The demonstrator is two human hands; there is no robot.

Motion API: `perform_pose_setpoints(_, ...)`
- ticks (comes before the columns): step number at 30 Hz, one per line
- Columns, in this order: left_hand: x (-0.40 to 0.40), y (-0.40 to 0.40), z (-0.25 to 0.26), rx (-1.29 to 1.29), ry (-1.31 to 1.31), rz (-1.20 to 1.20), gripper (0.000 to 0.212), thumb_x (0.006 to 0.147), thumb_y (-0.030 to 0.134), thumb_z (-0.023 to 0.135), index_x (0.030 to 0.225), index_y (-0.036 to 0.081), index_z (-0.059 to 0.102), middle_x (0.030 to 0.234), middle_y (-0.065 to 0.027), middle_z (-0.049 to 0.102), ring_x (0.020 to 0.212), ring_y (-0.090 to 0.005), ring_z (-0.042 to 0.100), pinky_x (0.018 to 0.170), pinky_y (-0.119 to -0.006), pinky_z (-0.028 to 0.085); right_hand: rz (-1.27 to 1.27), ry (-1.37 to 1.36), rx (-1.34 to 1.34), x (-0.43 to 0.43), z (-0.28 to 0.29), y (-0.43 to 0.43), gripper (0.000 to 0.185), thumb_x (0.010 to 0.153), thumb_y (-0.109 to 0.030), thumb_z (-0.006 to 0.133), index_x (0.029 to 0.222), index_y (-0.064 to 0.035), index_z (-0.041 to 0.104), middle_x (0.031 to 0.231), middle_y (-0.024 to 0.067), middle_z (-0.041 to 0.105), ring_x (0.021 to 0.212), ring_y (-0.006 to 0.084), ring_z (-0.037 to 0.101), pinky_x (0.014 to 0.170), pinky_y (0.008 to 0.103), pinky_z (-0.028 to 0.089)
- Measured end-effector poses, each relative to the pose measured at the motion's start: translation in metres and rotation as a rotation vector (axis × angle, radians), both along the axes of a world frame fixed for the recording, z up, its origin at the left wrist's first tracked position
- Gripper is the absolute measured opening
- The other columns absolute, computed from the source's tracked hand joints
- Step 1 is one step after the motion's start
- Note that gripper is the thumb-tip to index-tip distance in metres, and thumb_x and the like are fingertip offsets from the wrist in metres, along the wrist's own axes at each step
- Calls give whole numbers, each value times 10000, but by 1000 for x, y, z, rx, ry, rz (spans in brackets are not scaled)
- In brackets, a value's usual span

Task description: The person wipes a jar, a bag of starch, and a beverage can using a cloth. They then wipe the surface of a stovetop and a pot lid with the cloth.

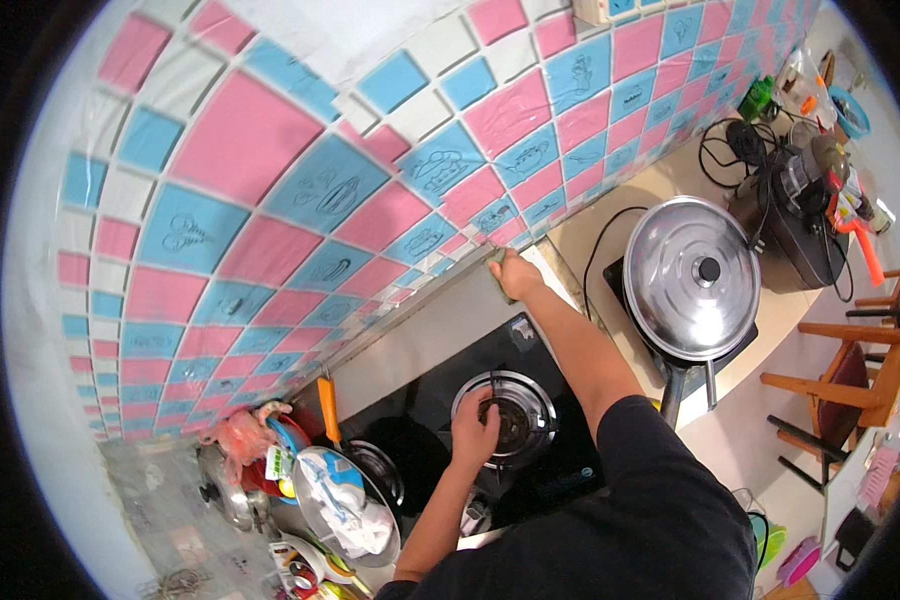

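My right hand (517,276) reaches to the back of the pale counter (420,341), by the foot of the tiled wall, and presses a greenish cleaning pad (501,281) there. My left hand (475,429) hovers over or rests on the right burner (514,420) of the black glass gas stove (435,397); its fingers are spread and nothing shows in them. Whether it touches the burner I cannot tell. The stove's left burner (379,469) is partly covered by a pan with an orange handle (328,409), which holds white and blue plastic packaging (345,502).
Right of the stove, a lidded steel wok (690,277) stands on a black cooktop (739,349), beside a dark appliance (787,225) and cables. At left are a pot lid (225,487) and a pink plastic bag (246,442). Wooden chairs (847,382) stand beyond the counter.
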State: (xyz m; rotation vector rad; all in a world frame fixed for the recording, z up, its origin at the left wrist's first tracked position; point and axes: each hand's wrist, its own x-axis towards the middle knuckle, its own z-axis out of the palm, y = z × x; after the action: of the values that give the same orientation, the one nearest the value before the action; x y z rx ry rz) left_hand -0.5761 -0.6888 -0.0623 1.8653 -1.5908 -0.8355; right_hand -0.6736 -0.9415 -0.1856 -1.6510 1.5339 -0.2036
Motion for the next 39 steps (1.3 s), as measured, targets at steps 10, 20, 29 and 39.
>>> perform_pose_setpoints(10,-11,0,3,-130,2,48,210,801,11,538,1008,-6,568,999,-138,587,941,-229,579,853,-313,434,-177,-218,87,-23,-14,60,565,924,-393,374,1311,13,308,1183,272,488,1074,392,501,904,430,409)
perform_pose_setpoints(20,-27,55,21,-238,64,-53,227,808,-24,532,1034,-5,548,1011,-129,585,954,-235,576,847,-315,436,-262,-283,47,-77,-38,163,570,935,-412,329,1306,21,338,1153,276,519,1082,399,494,919,411,385)
perform_pose_setpoints(29,-30,112,28,-191,79,-176,233,828,13,525,1060,-2,545,1029,-120,589,976,-221,571,875,-326,424,-292,-158,81,-131,-31,273,595,934,-463,268,1225,34,416,1123,281,531,1077,407,490,918,427,380)
perform_pose_setpoints(39,-28,169,28,-268,191,-231,214,778,8,546,991,-3,562,960,-137,601,921,-284,581,823,-335,442,-304,-7,60,-198,-30,408,556,927,-467,305,1088,20,520,1033,269,574,998,405,537,870,435,412)
